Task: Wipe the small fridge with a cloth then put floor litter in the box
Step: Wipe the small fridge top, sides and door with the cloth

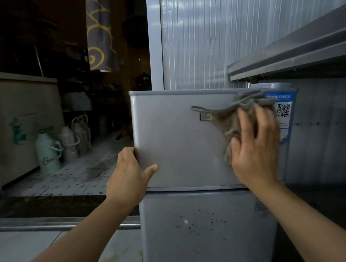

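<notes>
Two bare arms reach out from the bottom of the view toward the small fridge (180, 143). It is grey, with a top door and a bottom door.

The left hand (127, 174) holds the left edge of the top door. Its fingers curl round the edge and its thumb lies flat on the front. This looks like it keeps the door from moving.

The right hand (253, 143) is spread out flat, and it presses the cloth (231, 120) against the top door, near the right side. The cloth is grey and bunched up. One thin bit of it trails to the left, over a little badge (206, 116) on the door. A blue sticker (282, 112) with a square code sits just beside the cloth, on the fridge's right edge.

So the wiping job is going on now, I think. The cloth is only on the top door. The bottom door (200, 231) has lots of small dark spots on it, so that part looks like it needs wiping too.

The second job does not look started. I cannot see a box. The tiled floor (81, 171) off to the left looks speckled, but I cannot tell if any of it is litter. Some jugs (48, 151) stand there beside a big white chest (15, 118).
</notes>
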`<control>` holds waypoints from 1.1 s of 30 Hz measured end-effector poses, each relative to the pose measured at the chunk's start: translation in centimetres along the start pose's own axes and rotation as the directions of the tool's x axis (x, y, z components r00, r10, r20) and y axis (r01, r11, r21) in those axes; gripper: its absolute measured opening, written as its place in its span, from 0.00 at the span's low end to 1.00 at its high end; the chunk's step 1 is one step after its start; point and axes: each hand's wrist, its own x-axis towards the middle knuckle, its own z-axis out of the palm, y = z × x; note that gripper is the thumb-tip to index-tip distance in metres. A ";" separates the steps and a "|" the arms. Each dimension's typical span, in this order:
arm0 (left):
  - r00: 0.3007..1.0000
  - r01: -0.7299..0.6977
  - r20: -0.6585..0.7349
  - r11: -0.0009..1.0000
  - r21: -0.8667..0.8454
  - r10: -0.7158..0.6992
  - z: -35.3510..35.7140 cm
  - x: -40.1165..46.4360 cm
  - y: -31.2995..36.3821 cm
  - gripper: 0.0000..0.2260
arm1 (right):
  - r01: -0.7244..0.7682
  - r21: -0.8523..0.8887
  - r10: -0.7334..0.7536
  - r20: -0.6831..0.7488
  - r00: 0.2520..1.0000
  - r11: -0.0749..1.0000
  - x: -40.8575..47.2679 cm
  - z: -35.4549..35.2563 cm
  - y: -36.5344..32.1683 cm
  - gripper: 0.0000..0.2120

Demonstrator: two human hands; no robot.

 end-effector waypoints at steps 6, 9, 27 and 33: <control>1.000 0.002 -0.020 1.000 -0.029 -0.002 0.0 -0.3 0.3 0.22 | -0.224 0.051 0.223 0.019 0.975 0.973 -2.7 1.2 -6.5 0.31; 1.000 -0.003 -0.022 0.999 -0.036 0.003 -0.1 -0.4 0.4 0.22 | -0.004 -0.001 0.004 0.096 0.995 1.000 -4.8 1.5 -7.7 0.31; 0.996 0.010 -0.082 0.995 -0.096 -0.018 1.1 -0.4 -0.4 0.24 | -0.516 0.235 0.540 -0.052 0.840 0.824 -2.6 0.8 3.6 0.31; 0.994 0.006 -0.105 0.993 -0.120 -0.019 1.2 -0.9 -0.1 0.24 | -0.642 0.199 0.624 0.154 0.766 0.740 -11.2 1.7 3.0 0.27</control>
